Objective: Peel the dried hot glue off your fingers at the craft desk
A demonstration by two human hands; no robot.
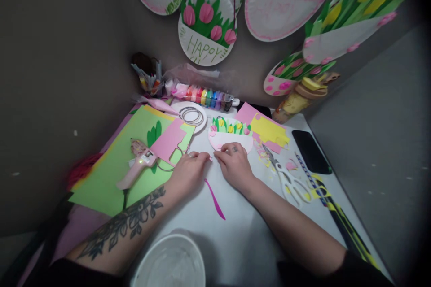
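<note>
Near the middle of the white table, my left hand [191,168] pinches a tiny pink piece [211,158] between thumb and finger. Just to its right is my right hand [234,163], its fingers closed at the lower edge of a small paper-plate basket [232,139]; whether they grip anything is too small to tell. That basket has a white front with pink bits on it, and green leaves with yellow and pink tulips above. A magenta plastic modelling tool [214,199] lies on the table below my hands.
A pink glue gun [138,166] rests on green paper [101,179] at left. White scissors [289,179], paper scraps and a black phone [311,151] lie at right. A white tub [171,262] stands in front. Coloured clay pots [205,96] line the back.
</note>
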